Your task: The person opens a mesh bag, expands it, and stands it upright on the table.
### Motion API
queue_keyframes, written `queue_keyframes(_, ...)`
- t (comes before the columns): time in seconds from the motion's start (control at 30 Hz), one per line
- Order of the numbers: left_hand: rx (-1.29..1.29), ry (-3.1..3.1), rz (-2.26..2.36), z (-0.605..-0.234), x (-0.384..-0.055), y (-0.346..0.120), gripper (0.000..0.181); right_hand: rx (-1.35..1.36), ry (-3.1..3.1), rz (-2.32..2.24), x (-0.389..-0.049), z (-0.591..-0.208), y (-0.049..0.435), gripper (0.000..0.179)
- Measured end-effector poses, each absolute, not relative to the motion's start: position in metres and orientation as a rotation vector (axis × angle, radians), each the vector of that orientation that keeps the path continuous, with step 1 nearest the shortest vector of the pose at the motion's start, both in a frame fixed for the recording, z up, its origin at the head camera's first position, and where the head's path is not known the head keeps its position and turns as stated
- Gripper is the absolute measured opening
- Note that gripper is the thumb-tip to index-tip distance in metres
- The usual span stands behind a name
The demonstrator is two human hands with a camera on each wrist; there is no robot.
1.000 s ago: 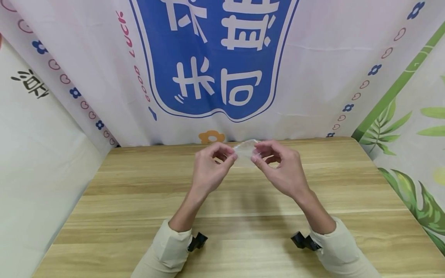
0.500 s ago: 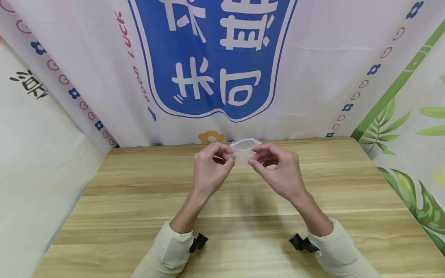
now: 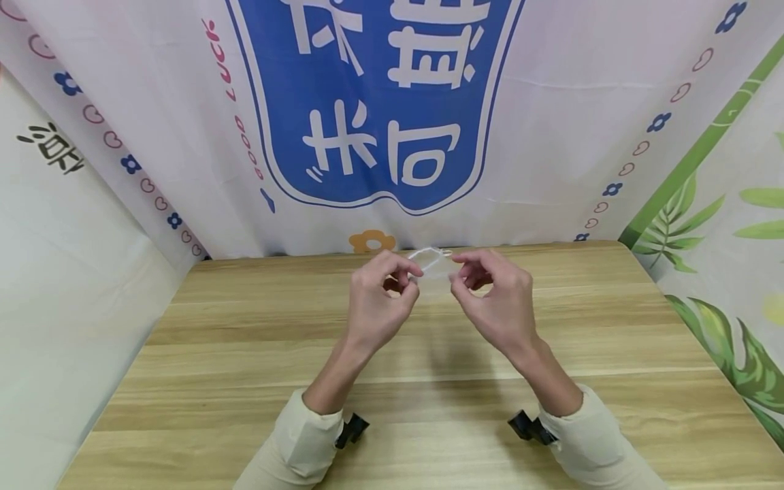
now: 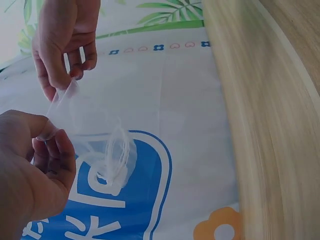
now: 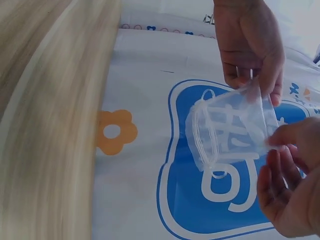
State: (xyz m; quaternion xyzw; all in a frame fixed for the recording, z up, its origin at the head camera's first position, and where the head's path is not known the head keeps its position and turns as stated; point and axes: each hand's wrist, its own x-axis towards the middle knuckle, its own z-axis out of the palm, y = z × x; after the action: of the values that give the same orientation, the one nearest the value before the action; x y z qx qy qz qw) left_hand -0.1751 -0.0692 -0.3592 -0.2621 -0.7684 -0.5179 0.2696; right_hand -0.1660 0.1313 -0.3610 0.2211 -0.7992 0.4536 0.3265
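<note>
A small, sheer white drawstring pouch (image 3: pixel 431 261) is held up between both hands over the far part of the table. In the right wrist view the pouch (image 5: pixel 227 127) spreads out, with gathered cord across one end and a cord loop at each side. My left hand (image 3: pixel 381 299) pinches one corner of the end opposite the cord between thumb and fingers. The other corner is pinched by my right hand (image 3: pixel 499 299). The left wrist view shows the pouch (image 4: pixel 117 155) with its corded end away from the fingers. Nothing is visible inside the see-through fabric.
The wood-grain table (image 3: pixel 245 354) runs back to a hanging cloth (image 3: pixel 551 150) with a blue printed sign and an orange flower. Printed cloths also line the left and right sides. Small black wrist devices (image 3: pixel 352 430) sit at the cuffs.
The pouch's white corded rim, a wide oval half a second ago, now slants between the hands. The left hand has shifted slightly right, and the right hand has also moved a little right.
</note>
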Motion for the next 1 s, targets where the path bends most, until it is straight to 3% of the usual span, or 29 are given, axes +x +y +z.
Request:
queue_keyframes(0.2,-0.688,-2.016,-1.407,-0.359,-0.1772,-0.0727,0.018,0.598,-2.233,1.404,-0.1644,-0.3555,0.1371,0.032)
queue_keyframes(0.37,-0.742,-2.016,-1.396,-0.3592,-0.177,-0.0723,0.016,0.564,-2.273,1.45,-0.1631,-0.3536,0.1371,0.03)
queue_keyframes(0.8,-0.982,-2.028,-1.306,-0.3626,-0.1764,-0.067,0.014,0.496,-2.131,1.255,-0.1624,-0.3577,0.133,0.022)
queue_keyframes(1.0,-0.947,-2.013,-1.283,-0.3637,-0.1778,-0.0662,0.018,0.5,-2.076,1.163,-0.1635,-0.3591,0.1319,0.024)
